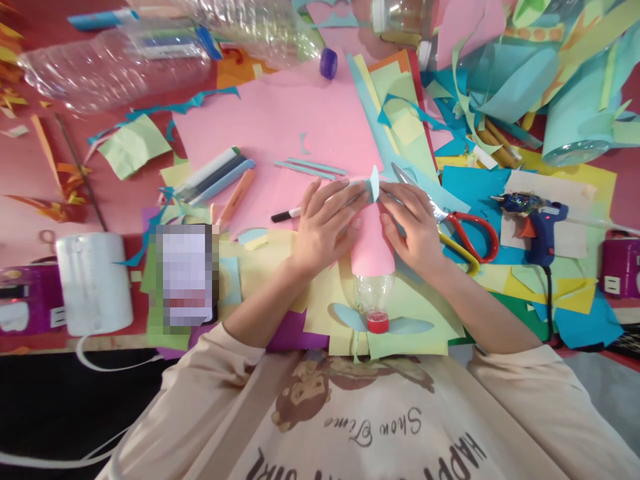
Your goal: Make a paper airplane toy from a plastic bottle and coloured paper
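Observation:
A clear plastic bottle (373,289) wrapped in pink paper lies in front of me, its red cap (377,323) towards my body. At its far end a light blue paper piece (375,184) stands up between my fingertips. My left hand (327,223) curves round the left side, fingertips at the blue piece and thumb by the pink paper. My right hand (411,223) mirrors it on the right side. Both are closed against the bottle's far end, which they partly hide. Light blue leaf-shaped papers (411,325) lie on either side of the cap.
Red-handled scissors (474,237) lie beside my right hand, with a blue glue gun (543,230) farther right. Markers (215,175) and a phone (187,275) are to the left. A white box-shaped device (94,283) stands beyond the phone. Bottles (117,67) and paper scraps fill the back.

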`<action>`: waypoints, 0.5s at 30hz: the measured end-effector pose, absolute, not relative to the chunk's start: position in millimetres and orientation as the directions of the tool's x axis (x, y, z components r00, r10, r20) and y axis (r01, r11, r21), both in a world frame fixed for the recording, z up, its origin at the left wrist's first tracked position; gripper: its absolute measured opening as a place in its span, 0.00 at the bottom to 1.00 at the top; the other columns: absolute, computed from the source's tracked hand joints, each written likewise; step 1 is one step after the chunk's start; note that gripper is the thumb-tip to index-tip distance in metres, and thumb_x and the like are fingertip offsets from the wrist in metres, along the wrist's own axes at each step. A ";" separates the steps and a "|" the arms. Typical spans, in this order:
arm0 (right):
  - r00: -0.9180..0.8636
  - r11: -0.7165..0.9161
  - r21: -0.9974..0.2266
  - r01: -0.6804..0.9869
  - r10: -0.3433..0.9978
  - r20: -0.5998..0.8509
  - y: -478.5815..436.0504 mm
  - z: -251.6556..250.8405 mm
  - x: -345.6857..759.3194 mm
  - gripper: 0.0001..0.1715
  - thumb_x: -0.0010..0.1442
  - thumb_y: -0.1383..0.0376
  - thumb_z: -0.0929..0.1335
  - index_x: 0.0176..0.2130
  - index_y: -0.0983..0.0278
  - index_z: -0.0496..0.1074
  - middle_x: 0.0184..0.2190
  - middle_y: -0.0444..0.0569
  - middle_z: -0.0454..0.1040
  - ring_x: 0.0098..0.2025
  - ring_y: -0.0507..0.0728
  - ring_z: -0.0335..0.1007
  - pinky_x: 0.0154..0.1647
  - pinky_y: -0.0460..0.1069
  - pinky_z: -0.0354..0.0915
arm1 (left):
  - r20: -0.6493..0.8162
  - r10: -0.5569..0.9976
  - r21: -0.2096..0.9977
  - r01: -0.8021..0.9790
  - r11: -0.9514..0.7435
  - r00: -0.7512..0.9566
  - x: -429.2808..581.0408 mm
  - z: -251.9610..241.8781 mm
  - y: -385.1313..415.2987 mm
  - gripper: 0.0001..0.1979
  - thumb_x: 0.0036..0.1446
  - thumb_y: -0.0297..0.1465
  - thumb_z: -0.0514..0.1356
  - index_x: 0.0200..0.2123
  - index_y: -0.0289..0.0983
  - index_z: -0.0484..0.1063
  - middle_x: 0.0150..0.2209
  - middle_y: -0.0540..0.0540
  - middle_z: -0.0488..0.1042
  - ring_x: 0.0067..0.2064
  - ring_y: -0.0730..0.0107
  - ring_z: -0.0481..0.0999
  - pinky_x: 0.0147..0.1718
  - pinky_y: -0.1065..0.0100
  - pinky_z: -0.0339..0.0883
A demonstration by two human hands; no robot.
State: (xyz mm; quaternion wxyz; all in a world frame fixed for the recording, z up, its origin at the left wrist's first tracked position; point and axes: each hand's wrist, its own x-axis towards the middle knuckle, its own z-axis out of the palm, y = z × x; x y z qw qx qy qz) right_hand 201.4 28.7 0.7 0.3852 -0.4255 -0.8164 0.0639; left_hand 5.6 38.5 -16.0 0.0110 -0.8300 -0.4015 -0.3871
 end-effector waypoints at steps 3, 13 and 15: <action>-0.344 0.627 -0.436 0.646 0.749 0.567 28.6 0.6 201.6 0.19 0.67 0.68 0.61 0.55 0.63 0.70 0.52 0.54 0.76 0.56 0.61 0.69 0.58 0.59 0.67 | 0.655 0.663 0.334 0.649 -0.683 0.361 6.0 -15.8 38.1 0.20 0.65 0.31 0.52 0.59 0.49 0.64 0.54 0.52 0.76 0.58 0.67 0.72 0.65 0.58 0.56; -0.319 0.621 -0.435 0.652 0.745 0.586 26.4 -0.7 199.7 0.16 0.66 0.68 0.62 0.53 0.59 0.68 0.50 0.51 0.76 0.53 0.59 0.72 0.53 0.58 0.69 | 0.600 0.695 0.330 0.668 -0.667 0.396 7.2 -21.1 36.0 0.23 0.68 0.32 0.44 0.65 0.46 0.57 0.60 0.46 0.70 0.63 0.64 0.66 0.65 0.54 0.54; -0.293 0.626 -0.431 0.649 0.729 0.618 26.3 -0.8 198.7 0.14 0.65 0.68 0.64 0.51 0.59 0.66 0.46 0.51 0.77 0.49 0.59 0.73 0.50 0.57 0.70 | 0.606 0.687 0.328 0.661 -0.675 0.400 7.7 -22.3 36.3 0.24 0.68 0.31 0.43 0.65 0.45 0.56 0.60 0.45 0.69 0.64 0.64 0.65 0.66 0.55 0.52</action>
